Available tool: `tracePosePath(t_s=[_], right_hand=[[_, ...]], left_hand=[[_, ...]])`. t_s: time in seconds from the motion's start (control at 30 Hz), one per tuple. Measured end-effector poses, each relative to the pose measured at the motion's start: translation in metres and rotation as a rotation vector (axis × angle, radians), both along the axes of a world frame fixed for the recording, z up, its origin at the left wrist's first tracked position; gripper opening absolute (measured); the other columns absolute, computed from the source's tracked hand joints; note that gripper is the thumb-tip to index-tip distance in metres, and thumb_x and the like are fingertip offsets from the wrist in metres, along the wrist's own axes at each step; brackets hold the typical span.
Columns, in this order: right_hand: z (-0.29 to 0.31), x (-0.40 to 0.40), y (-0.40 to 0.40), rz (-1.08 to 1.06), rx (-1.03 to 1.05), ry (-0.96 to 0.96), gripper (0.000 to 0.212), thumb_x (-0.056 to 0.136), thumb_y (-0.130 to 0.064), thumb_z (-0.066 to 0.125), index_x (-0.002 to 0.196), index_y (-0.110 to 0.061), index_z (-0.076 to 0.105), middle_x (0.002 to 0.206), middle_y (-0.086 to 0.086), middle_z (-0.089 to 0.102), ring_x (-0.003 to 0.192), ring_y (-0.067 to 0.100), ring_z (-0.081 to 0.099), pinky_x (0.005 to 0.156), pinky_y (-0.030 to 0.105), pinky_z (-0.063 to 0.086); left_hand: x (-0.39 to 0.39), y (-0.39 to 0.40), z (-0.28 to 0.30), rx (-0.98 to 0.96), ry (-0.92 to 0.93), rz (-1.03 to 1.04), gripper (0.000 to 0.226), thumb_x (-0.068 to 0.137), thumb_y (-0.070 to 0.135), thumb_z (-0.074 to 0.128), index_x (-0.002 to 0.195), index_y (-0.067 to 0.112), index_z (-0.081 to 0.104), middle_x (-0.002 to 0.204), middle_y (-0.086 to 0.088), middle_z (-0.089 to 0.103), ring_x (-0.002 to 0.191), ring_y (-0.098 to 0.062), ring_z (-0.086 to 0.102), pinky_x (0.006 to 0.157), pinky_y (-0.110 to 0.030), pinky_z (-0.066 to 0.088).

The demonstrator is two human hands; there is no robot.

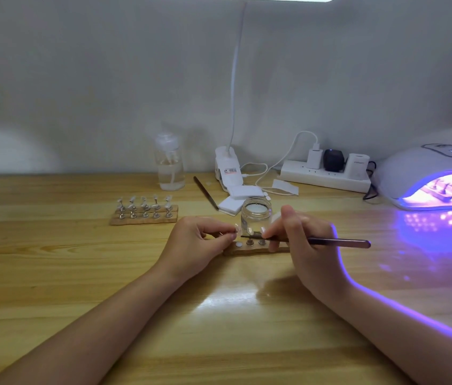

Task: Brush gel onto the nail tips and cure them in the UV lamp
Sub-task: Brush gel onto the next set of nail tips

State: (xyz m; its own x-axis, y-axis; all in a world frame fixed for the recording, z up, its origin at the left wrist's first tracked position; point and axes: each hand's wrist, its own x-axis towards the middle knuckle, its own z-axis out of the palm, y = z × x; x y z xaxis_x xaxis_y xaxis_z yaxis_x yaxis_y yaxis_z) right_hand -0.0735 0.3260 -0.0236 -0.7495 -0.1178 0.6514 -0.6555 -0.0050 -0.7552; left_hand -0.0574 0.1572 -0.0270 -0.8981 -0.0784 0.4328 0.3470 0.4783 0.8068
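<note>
At centre frame, I am brushing gel onto a nail tip [236, 228] pinched in my left hand [197, 243], with my right hand [299, 240] gripping the brush [316, 241].

Head view: my left fingers are curled round the small stand that carries the tip, holding it just above the wooden holder strip [249, 247] on the worktop [80, 273]; the brush point meets the tip, so this is the coating step. Behind the strip stands the open gel jar [256, 211]. Left of centre a second holder with tips [144, 209] waits. At the right edge the UV lamp [427, 176] glows violet with tips already inside. Next, I judge, comes a steady, thin stroke, then seating this stand back on the strip before it goes to the lamp.
</note>
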Motion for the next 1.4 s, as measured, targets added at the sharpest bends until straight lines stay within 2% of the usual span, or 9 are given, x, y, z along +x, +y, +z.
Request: tracePosePath(t_s=[0.23, 0.47, 0.67, 0.83, 0.93, 1.0, 1.13, 1.23, 1.4], right_hand=[[-0.0009, -0.0033, -0.0004, -0.032, 0.117, 0.029, 0.034, 0.087, -0.041, 0.042, 0.069, -0.027, 0.066, 0.065, -0.002, 0.066, 0.063, 0.008, 0.064, 0.064, 0.020, 0.049], [-0.0020, -0.0035, 0.0010, -0.022, 0.159, 0.061, 0.034, 0.091, -0.033, 0.047, 0.071, -0.016, 0.068, 0.061, -0.008, 0.065, 0.061, 0.000, 0.062, 0.062, 0.011, 0.045], [-0.0008, -0.0006, 0.0002, 0.005, 0.020, -0.017, 0.048, 0.084, -0.044, 0.043, 0.056, -0.012, 0.066, 0.048, 0.005, 0.059, 0.049, 0.014, 0.058, 0.059, 0.027, 0.048], [-0.0002, -0.0020, -0.0001, -0.026, 0.064, 0.009, 0.038, 0.086, -0.043, 0.041, 0.064, -0.023, 0.066, 0.061, 0.000, 0.065, 0.058, 0.007, 0.061, 0.061, 0.014, 0.046], [0.0004, -0.0038, -0.0012, -0.035, 0.161, 0.067, 0.032, 0.089, -0.039, 0.041, 0.071, -0.028, 0.065, 0.063, -0.005, 0.065, 0.064, 0.003, 0.063, 0.062, 0.016, 0.047], [0.0003, -0.0047, -0.0009, -0.039, 0.193, 0.086, 0.034, 0.089, -0.038, 0.040, 0.073, -0.025, 0.066, 0.064, -0.008, 0.065, 0.065, 0.002, 0.063, 0.061, 0.018, 0.048], [-0.0010, -0.0034, 0.0003, -0.021, 0.173, 0.063, 0.034, 0.091, -0.033, 0.046, 0.071, -0.017, 0.068, 0.060, -0.010, 0.064, 0.061, 0.000, 0.061, 0.060, 0.010, 0.043], [-0.0009, -0.0016, 0.0000, -0.016, 0.095, 0.026, 0.035, 0.090, -0.024, 0.047, 0.063, -0.016, 0.067, 0.053, -0.005, 0.063, 0.055, 0.005, 0.061, 0.062, 0.014, 0.047], [0.0010, 0.0011, -0.0003, -0.013, 0.002, -0.035, 0.045, 0.083, -0.044, 0.045, 0.057, -0.015, 0.066, 0.050, 0.004, 0.061, 0.050, 0.012, 0.059, 0.058, 0.025, 0.049]], left_hand=[[0.0002, -0.0007, -0.0004, -0.026, 0.009, -0.005, 0.016, 0.074, 0.000, 0.071, 0.087, 0.010, 0.074, 0.072, 0.012, 0.066, 0.063, 0.011, 0.057, 0.058, -0.002, 0.036], [-0.0004, -0.0012, -0.0008, -0.030, 0.005, -0.002, 0.016, 0.074, 0.001, 0.071, 0.086, 0.012, 0.074, 0.074, 0.008, 0.068, 0.066, 0.007, 0.058, 0.060, -0.005, 0.038], [-0.0002, 0.0000, -0.0001, -0.005, -0.004, 0.007, 0.017, 0.074, 0.000, 0.071, 0.083, 0.014, 0.074, 0.073, 0.017, 0.066, 0.067, 0.010, 0.059, 0.060, -0.003, 0.039], [-0.0003, 0.0004, 0.0004, -0.015, 0.003, 0.014, 0.016, 0.073, 0.000, 0.071, 0.084, 0.012, 0.074, 0.073, 0.013, 0.067, 0.065, 0.010, 0.059, 0.059, -0.003, 0.038], [-0.0001, 0.0003, 0.0001, -0.017, 0.004, 0.010, 0.017, 0.073, -0.001, 0.071, 0.085, 0.010, 0.074, 0.071, 0.011, 0.066, 0.059, 0.010, 0.056, 0.056, -0.003, 0.036], [0.0002, 0.0001, 0.0000, -0.018, 0.005, 0.007, 0.017, 0.074, -0.001, 0.070, 0.086, 0.010, 0.074, 0.071, 0.010, 0.066, 0.057, 0.010, 0.054, 0.055, -0.003, 0.035], [0.0003, 0.0001, 0.0003, -0.022, 0.003, 0.013, 0.017, 0.073, -0.001, 0.070, 0.085, 0.010, 0.074, 0.070, 0.011, 0.065, 0.056, 0.010, 0.054, 0.054, -0.003, 0.035], [0.0009, 0.0011, 0.0016, -0.027, -0.002, 0.022, 0.018, 0.073, -0.001, 0.070, 0.086, 0.012, 0.074, 0.070, 0.013, 0.065, 0.059, 0.009, 0.055, 0.056, -0.003, 0.036], [0.0024, 0.0015, 0.0030, -0.022, -0.005, 0.019, 0.018, 0.074, -0.001, 0.070, 0.086, 0.012, 0.073, 0.072, 0.014, 0.065, 0.062, 0.011, 0.057, 0.057, -0.002, 0.036]])
